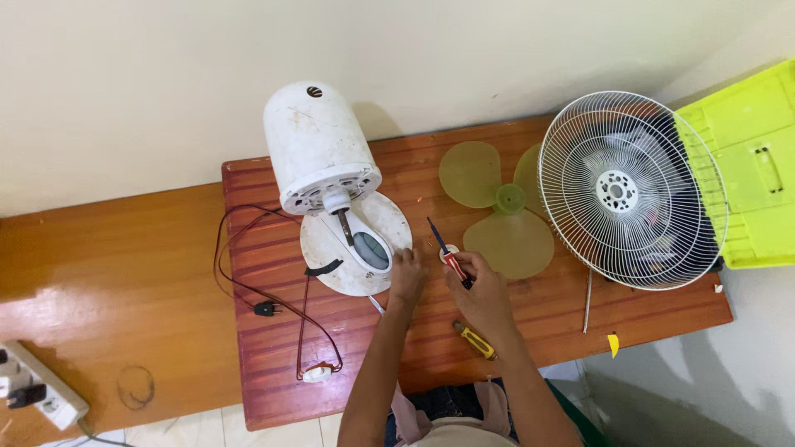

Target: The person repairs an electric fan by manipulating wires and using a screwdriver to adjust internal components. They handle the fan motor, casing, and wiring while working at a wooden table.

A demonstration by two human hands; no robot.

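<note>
Clamped in the right hand (480,285), a red screwdriver (450,260) angles tableward (blade raised for reach); left hand (407,273), fingers curled, steadies the white fan base (331,248).

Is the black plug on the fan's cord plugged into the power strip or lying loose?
Unplugged: the black plug lies loose on the reddish wooden table, apart from the white power strip.

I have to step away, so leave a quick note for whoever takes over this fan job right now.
Left hand: empty, fingers resting at the edge of the white fan base.
Right hand: holding a red-handled screwdriver, tip pointing up the table.
Done: white grille and yellow-green blade are off, lying to the right.
Left: the white motor housing sits on its base, bare shaft showing.
Yellow-handled screwdriver lies near the table's front edge; the fan's cord lies loose.
</note>
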